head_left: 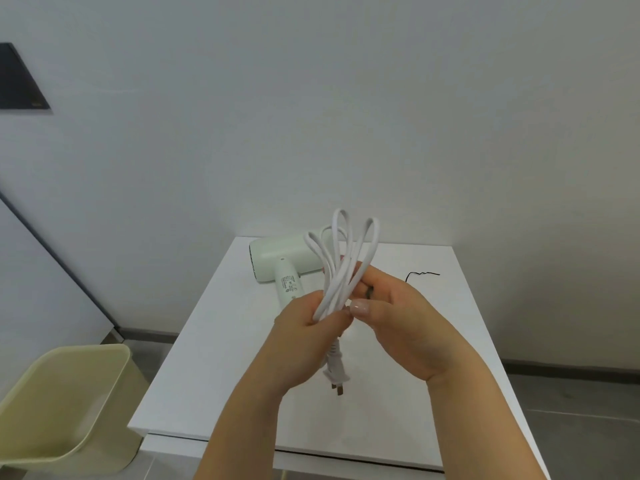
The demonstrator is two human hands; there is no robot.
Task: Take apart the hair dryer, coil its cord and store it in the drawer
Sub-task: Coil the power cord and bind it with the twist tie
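Holding looped white cord [343,268] | left hand [308,330] grips bundle | right hand [401,327] pinches loops | plug [334,370] dangles below | hair dryer [280,258] on counter [214,368]

White wall [311,98]; white table [207,358]; grey floor [588,410] (yellowish bin [62,403] at left)

We found the pale green hair dryer [277,254] lying on its side at the far end of the white tabletop [214,341], its grille end toward nine o'clock and its labelled handle toward six. Its white cord [341,268] was gathered into long loops fanning toward twelve o'clock, gripped by the left hand [304,337] and right hand [398,327] above the top. The two-pin plug [336,372] hung below at six o'clock.
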